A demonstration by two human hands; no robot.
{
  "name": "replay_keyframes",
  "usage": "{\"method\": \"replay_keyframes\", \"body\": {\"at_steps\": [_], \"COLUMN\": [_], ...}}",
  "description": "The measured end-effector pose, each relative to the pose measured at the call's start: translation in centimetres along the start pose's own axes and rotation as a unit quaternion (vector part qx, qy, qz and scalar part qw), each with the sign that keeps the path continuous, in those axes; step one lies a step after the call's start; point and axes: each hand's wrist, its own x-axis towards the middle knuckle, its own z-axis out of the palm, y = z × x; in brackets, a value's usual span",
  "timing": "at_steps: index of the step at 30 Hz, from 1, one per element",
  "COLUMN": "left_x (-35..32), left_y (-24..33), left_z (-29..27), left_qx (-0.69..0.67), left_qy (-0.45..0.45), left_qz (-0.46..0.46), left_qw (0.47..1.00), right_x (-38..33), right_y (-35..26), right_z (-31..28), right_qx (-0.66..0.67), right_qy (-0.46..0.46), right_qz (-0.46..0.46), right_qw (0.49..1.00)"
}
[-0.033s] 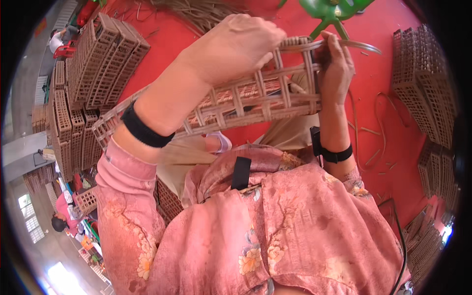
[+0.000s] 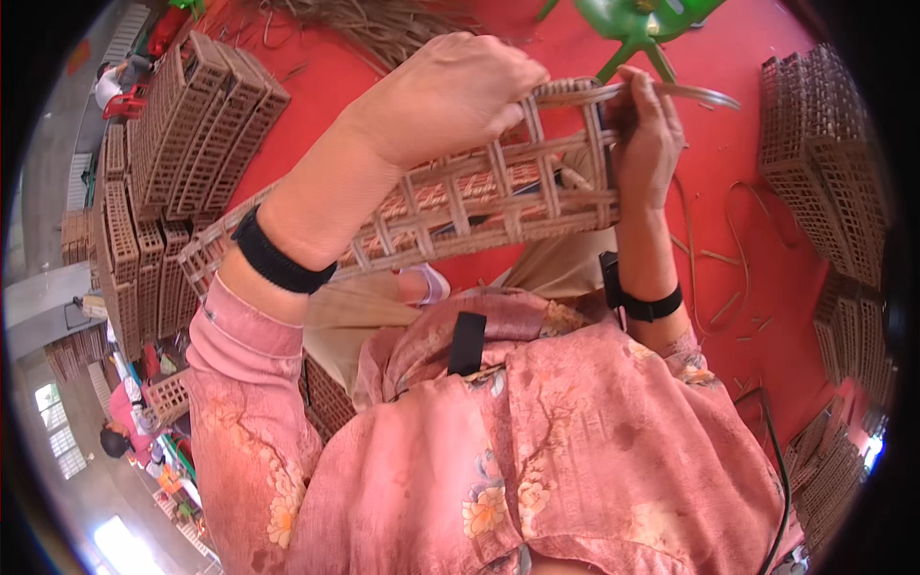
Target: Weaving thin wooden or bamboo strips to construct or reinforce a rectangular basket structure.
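A brown woven wicker basket [image 2: 522, 230] with an open lattice side slants across my lap. My left hand [image 2: 450, 96] is closed in a fist over its upper rim; the back of the hand hides most of the fingers. Close by, a short stretch of the rim is tightly wrapped. My right hand [image 2: 647, 144] closes round the right corner of the basket, thumb side hidden. A thin pale cane strip [image 2: 707, 95] runs along the rim, passes through the right fingers and sticks out to the right with a curved end.
Tall stacks of similar baskets [image 2: 196, 134] stand at the left, and more stacks [image 2: 815, 163] at the right. A green plastic stool [image 2: 642, 24] stands ahead on the red floor [image 2: 724, 316], among loose cane strips [image 2: 383, 24]. Another person [image 2: 125, 417] sits far left.
The basket and both hands appear a little further left. Both grips look the same.
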Motion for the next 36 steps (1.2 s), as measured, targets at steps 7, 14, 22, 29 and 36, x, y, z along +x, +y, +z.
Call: {"method": "replay_keyframes", "body": {"at_steps": [7, 14, 22, 29, 36], "left_x": [0.9, 1.7, -6.2, -42.5, -44.2], "left_y": [-1.2, 1.9, -2.2, -3.1, -2.9], "left_z": [-1.4, 1.3, -3.4, -4.9, 3.6], "left_qx": [-0.277, 0.066, -0.060, 0.070, -0.385], "left_qy": [-0.125, 0.072, 0.188, 0.514, 0.724], "left_qz": [-0.079, -0.008, -0.192, -0.684, -0.434], "left_qw": [0.949, 0.995, 0.961, 0.514, 0.375], "right_x": [-0.8, 0.3, 0.9, -2.3, -7.6], "right_y": [-0.2, 0.7, -1.6, -4.7, -2.2], "right_z": [0.2, -1.3, -3.2, -1.9, 11.3], "right_qx": [-0.031, -0.234, -0.273, -0.449, -0.382], "right_qy": [0.015, 0.055, -0.081, 0.012, -0.251], "right_qz": [-0.024, -0.091, 0.005, -0.225, -0.156], "right_qw": [0.999, 0.966, 0.959, 0.865, 0.875]}}
